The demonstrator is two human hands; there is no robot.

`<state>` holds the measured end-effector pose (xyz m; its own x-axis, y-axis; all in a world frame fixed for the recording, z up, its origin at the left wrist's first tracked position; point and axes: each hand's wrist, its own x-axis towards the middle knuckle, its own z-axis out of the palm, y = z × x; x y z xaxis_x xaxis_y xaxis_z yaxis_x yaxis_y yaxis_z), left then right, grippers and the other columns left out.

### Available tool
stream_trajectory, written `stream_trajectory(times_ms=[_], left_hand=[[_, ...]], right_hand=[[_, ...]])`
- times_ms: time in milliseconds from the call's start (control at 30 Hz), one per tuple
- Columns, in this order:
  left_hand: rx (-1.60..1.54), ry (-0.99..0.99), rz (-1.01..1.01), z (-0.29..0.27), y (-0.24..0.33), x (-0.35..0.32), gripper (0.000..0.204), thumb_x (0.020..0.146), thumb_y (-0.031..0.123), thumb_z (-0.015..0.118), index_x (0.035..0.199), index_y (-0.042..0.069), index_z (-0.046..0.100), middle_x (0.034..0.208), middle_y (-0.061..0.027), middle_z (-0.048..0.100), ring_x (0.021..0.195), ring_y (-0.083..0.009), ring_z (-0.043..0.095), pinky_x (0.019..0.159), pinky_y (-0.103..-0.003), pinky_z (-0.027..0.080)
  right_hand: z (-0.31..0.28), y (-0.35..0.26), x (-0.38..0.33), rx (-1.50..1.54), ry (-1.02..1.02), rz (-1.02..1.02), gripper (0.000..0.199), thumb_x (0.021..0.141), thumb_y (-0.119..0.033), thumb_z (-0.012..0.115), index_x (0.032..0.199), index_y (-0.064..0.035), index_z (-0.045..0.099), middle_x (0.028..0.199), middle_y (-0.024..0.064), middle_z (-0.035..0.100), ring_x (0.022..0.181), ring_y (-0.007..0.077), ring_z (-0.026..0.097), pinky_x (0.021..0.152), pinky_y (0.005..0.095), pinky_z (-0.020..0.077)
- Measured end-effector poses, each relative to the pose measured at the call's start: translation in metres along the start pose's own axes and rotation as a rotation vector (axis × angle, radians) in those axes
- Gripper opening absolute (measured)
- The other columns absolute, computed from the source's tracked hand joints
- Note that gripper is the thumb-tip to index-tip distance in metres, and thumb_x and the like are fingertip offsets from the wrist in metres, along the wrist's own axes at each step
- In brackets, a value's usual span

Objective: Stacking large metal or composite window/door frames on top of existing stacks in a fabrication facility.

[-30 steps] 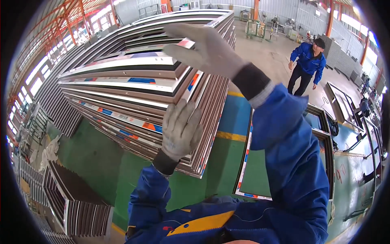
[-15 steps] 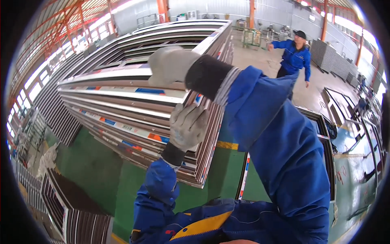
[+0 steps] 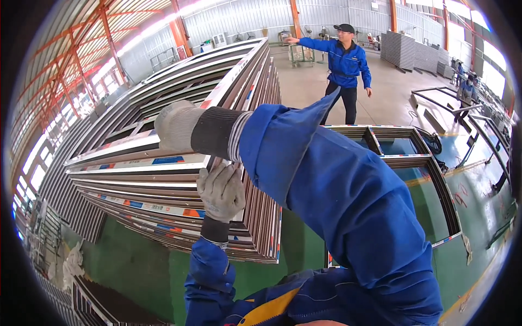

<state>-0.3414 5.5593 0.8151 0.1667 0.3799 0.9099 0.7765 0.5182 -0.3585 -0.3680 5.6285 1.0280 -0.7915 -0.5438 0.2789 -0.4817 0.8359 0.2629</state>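
A tall stack of brown and white metal frames, like window frames (image 3: 179, 211), stands before me, with coloured tape along the sides. At its near corner, my gloved left hand (image 3: 221, 193) has its fingers bent over the edge of one of the upper frames. My gloved right hand (image 3: 176, 126) reaches across, above and left of it, at the topmost frame (image 3: 136, 142). Its back and the dark cuff face me, and the fingers are hidden, so their hold does not show. Both gloves are light grey.
Beyond the stack a co-worker (image 3: 346, 65) in blue stands with one arm stretched out over the far side. More frames (image 3: 446, 201) lie low at my right. Another stack (image 3: 65, 185) rises at the left, with a smaller one (image 3: 103, 304) at lower left.
My view has turned right, so the stack sits further left. Both hands stay near the same corner. The co-worker appears nearer, the arm reaching straighter toward the stack.
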Motion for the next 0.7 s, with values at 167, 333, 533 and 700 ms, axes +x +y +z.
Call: stream_trajectory(times_ms=[167,333,533,700], left_hand=[[0.052,-0.026,-0.020,-0.009,0.002,0.002,0.019,0.086,0.021,0.064,0.101,0.014,0.075,0.112,-0.0010,0.066,0.119,-0.0208,0.058,0.117,-0.048,0.029],[0.039,-0.031,-0.028,-0.013,0.004,0.001,0.015,0.082,0.016,0.065,0.095,0.013,0.072,0.110,-0.0019,0.065,0.116,-0.0224,0.059,0.114,-0.051,0.032],[0.017,-0.021,-0.050,-0.008,0.003,0.002,0.015,0.080,0.013,0.067,0.095,0.014,0.072,0.108,-0.0019,0.064,0.114,-0.0221,0.060,0.110,-0.052,0.034],[-0.009,-0.087,-0.088,-0.015,0.008,0.010,0.016,0.083,0.012,0.066,0.098,0.014,0.070,0.110,-0.0022,0.066,0.113,-0.0227,0.063,0.109,-0.051,0.034]], right_hand=[[-0.006,-0.006,-0.006,-0.001,0.051,-0.047,0.032,0.094,-0.032,0.061,0.105,-0.0067,0.077,0.096,0.0123,0.076,0.088,0.0298,0.075,0.075,0.0403,0.0591],[-0.027,-0.005,-0.026,0.129,0.007,0.002,0.045,0.092,-0.038,0.058,0.099,0.0037,0.075,0.095,0.0230,0.073,0.091,0.0354,0.073,0.082,0.0440,0.0577],[-0.027,0.045,-0.054,0.145,0.052,0.034,0.054,0.084,-0.049,0.063,0.098,0.0011,0.076,0.097,0.0236,0.073,0.093,0.0379,0.071,0.082,0.0457,0.0567],[0.028,0.146,-0.127,0.027,0.362,-0.229,0.044,0.091,-0.044,0.066,0.099,-0.0011,0.070,0.086,0.0157,0.070,0.081,0.0294,0.069,0.075,0.0407,0.0554]])
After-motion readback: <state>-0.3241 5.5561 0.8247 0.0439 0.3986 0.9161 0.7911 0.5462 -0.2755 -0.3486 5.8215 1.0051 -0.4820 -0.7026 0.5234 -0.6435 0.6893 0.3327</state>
